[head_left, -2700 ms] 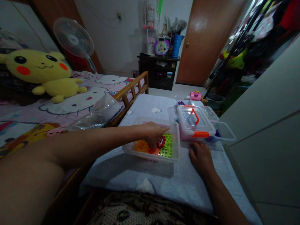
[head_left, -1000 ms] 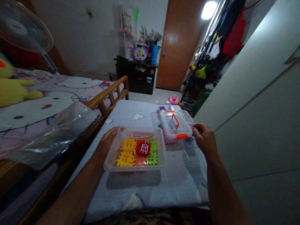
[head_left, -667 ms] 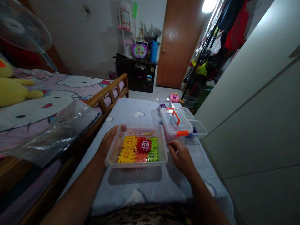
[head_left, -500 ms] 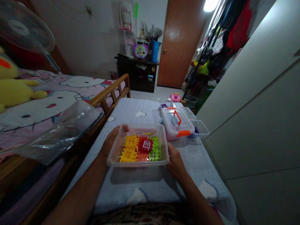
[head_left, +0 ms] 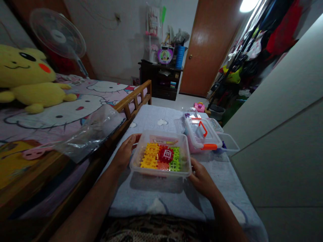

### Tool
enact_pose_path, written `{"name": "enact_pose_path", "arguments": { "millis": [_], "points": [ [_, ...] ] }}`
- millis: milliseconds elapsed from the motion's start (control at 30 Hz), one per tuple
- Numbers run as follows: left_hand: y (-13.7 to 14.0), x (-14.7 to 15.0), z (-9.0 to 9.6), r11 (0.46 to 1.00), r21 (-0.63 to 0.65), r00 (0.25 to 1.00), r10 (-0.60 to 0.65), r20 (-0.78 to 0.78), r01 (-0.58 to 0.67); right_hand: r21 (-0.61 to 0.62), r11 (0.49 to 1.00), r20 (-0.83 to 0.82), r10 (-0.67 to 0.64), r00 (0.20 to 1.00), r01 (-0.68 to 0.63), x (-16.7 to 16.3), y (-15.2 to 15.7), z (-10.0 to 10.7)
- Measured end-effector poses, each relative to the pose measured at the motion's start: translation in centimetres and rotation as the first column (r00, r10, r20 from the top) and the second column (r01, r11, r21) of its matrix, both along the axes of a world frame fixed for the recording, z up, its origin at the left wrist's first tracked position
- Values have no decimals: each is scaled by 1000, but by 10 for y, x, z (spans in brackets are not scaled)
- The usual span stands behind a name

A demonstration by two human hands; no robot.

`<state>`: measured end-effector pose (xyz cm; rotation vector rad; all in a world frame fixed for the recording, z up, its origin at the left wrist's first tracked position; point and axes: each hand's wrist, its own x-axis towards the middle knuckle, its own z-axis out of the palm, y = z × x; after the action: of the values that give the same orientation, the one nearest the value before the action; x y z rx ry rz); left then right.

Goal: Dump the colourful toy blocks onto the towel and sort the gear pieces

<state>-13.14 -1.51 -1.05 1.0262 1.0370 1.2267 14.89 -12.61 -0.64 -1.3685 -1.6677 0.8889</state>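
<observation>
A clear plastic box without a lid is held up between my hands, just above the blue cloth, its shadow below it. My left hand grips its left side, and my right hand is closed on the lower right side. Some fingers are hidden behind or under the box. Inside lie yellow building blocks, a red block with a white window piece, an orange one, and green blocks. A label shows on the far wall of the box.
To the right stands a lidded clear box with orange latches and handle, among several open clear containers holding purple pieces. A wooden rail borders the left, with a plastic bag over it. A white cabinet stands close on the right.
The view has swung left, so the scene sits further right and more of the yellow plush toy shows. The box stays in both hands and looks slightly turned.
</observation>
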Motion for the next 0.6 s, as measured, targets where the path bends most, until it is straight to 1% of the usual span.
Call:
{"name": "enact_pose_path", "arguments": {
  "millis": [67,133,200,300,433,600],
  "points": [
    [-10,-8,0,998,-16,998,-59,15,59,-4,997,47,73,996,-73,0,-4,0],
    [-21,-11,1,993,-16,991,-120,56,121,28,994,87,101,991,-104,-2,-7,-3],
    [-32,-9,0,988,4,982,-153,114,154,75,993,116,82,990,-91,-6,-8,-8],
    [-40,-4,-2,986,19,970,-169,176,168,116,991,141,56,989,-72,-12,-6,-15],
    [-35,1,0,990,51,977,-138,163,131,143,986,138,60,989,-80,-19,7,-18],
    [-13,11,5,995,83,982,-61,181,47,173,983,113,49,992,-69,-24,37,-22]
  ]
}}
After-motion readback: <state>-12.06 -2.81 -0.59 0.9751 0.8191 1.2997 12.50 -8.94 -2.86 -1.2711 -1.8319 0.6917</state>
